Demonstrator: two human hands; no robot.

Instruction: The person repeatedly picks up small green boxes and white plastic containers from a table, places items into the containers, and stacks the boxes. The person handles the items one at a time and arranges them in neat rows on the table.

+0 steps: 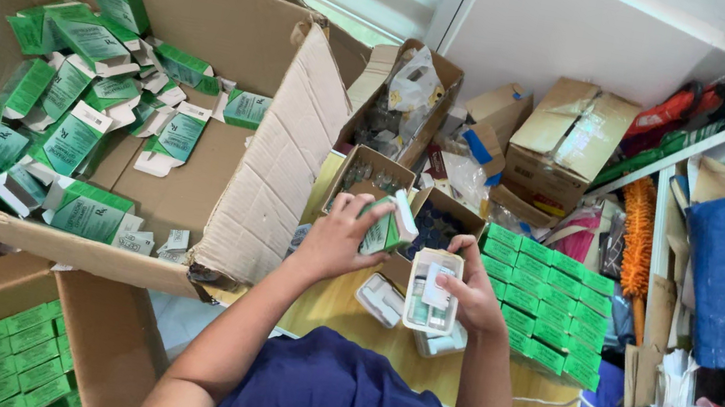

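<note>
Head view: both hands busy over a small yellow table [333,313].
Left hand [339,237] grips an open green-and-white carton [390,228]; right hand [471,290] closes round a clear plastic tray [432,291] of vials, just beside the carton. Stacked green cartons [549,301] sit right; a large cardboard box [186,192] of loose cartons lies left.

Big carton [268,177] left holding loose small boxes [71,137], stacked boxes [549,301] right on table [343,314] — trays [382,298], perhaps, between.
</note>
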